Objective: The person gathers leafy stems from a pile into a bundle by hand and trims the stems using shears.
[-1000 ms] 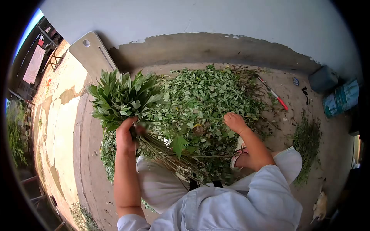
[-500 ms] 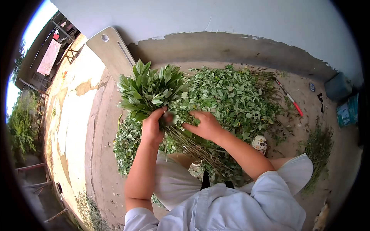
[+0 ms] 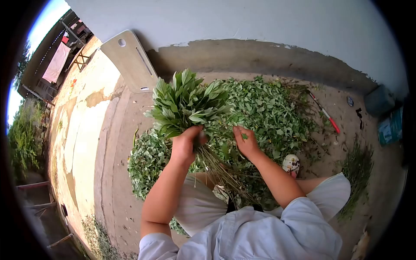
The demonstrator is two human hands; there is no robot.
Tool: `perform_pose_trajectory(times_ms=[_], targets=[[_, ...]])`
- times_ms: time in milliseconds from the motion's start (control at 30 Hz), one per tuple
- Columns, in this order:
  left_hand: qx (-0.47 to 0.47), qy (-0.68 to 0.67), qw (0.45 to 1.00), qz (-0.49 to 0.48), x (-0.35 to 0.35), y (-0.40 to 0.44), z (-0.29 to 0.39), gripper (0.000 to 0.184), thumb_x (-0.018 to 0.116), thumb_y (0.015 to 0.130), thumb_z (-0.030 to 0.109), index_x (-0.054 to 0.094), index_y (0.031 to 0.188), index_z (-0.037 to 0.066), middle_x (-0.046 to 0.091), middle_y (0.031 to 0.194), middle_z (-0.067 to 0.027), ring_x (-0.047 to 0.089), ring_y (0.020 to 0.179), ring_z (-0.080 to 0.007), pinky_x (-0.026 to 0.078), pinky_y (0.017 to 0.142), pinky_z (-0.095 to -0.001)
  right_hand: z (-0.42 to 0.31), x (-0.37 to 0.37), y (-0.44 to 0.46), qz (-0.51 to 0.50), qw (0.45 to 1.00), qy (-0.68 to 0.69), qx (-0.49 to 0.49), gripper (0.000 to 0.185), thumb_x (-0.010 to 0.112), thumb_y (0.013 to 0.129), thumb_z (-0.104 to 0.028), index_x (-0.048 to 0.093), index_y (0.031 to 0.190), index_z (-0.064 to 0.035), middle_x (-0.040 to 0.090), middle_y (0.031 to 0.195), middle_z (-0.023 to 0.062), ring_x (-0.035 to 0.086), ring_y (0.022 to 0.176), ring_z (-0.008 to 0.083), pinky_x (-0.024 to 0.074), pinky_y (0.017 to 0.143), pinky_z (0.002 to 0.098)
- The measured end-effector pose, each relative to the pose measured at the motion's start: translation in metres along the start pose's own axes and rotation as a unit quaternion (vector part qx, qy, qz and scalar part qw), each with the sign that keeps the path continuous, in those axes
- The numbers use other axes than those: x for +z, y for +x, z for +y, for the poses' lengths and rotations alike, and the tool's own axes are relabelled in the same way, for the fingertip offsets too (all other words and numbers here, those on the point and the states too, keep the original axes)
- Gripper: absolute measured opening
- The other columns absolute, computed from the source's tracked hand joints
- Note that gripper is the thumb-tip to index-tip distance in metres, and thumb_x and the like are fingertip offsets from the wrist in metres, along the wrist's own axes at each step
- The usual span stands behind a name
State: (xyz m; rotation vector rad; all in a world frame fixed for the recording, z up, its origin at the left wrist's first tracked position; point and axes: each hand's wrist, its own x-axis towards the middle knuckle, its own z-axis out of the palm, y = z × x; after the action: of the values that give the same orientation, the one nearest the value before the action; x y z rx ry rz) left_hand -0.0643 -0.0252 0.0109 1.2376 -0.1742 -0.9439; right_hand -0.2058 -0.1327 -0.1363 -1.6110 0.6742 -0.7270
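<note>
My left hand point(image 3: 185, 143) is wrapped round a thick bunch of leafy stems point(image 3: 184, 104). Broad green leaves fan out above the fist, and the long thin stalks trail down toward my lap. Just right of the bunch, my right hand point(image 3: 246, 142) has thumb and fingers brought together in a pinch. A bit of green shows between those fingers, but whether it is held or lies behind them I cannot tell. Under and beyond both hands spreads a large pile of cut leafy greens point(image 3: 264, 110), with more of the pile at the left point(image 3: 147, 162).
A pale board with a round hole point(image 3: 125, 60) leans against the wall point(image 3: 260, 54). On the ground at right lies a red-handled tool point(image 3: 333, 125). Thin green stalks point(image 3: 357, 169) are heaped near my knee, and bluish containers point(image 3: 390, 125) stand in the right corner.
My left hand has carried the bunch to the right and its top has tilted over. My right hand has shifted right, and its spread fingers have closed together.
</note>
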Motion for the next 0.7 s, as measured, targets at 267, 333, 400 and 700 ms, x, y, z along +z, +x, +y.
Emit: perform_pose_trajectory(times_ms=[267,333,400,700], targets=[[0.022,-0.069,0.997,0.036,-0.017,0.017,0.012,0.016,0.053,0.076,0.008,0.049,0.087,-0.002,0.045,0.066,-0.0069,0.042,0.054,-0.0167,0.039,0.058,-0.0325,-0.035,-0.028,-0.007,-0.012,0.999,-0.034,-0.03,0.024,0.051,0.086,-0.024,0.052,0.088,-0.0009,0.055,0.068,0.006,0.054,0.063,0.0136,0.0422,0.057,0.0289],[0.024,-0.066,0.997,0.031,-0.013,0.019,0.01,0.015,0.053,0.076,0.008,0.049,0.087,-0.002,0.045,0.067,-0.0068,0.042,0.054,-0.0168,0.039,0.058,-0.0324,-0.061,-0.006,0.002,-0.019,0.98,-0.079,-0.179,0.024,0.058,0.08,-0.023,0.052,0.089,-0.0019,0.058,0.08,0.0079,0.058,0.071,0.0221,0.0457,0.063,0.0312],[0.022,-0.053,0.998,0.033,-0.006,0.018,0.008,0.015,0.053,0.075,0.007,0.048,0.086,-0.002,0.046,0.067,-0.0068,0.042,0.053,-0.0172,0.039,0.057,-0.0322,-0.074,0.017,0.008,-0.008,0.971,-0.151,-0.185,0.023,0.059,0.079,-0.022,0.052,0.088,-0.0021,0.057,0.08,0.0084,0.058,0.072,0.0241,0.0468,0.061,0.0325],[0.064,0.02,0.998,0.0,0.003,0.001,-0.005,0.015,0.054,0.073,0.005,0.049,0.086,-0.001,0.048,0.069,-0.0078,0.042,0.051,-0.0169,0.039,0.053,-0.0319,-0.002,-0.007,0.007,-0.008,0.885,-0.335,-0.324,0.018,0.06,0.075,-0.017,0.054,0.082,-0.002,0.058,0.081,0.0087,0.059,0.073,0.0244,0.0503,0.06,0.0355]])
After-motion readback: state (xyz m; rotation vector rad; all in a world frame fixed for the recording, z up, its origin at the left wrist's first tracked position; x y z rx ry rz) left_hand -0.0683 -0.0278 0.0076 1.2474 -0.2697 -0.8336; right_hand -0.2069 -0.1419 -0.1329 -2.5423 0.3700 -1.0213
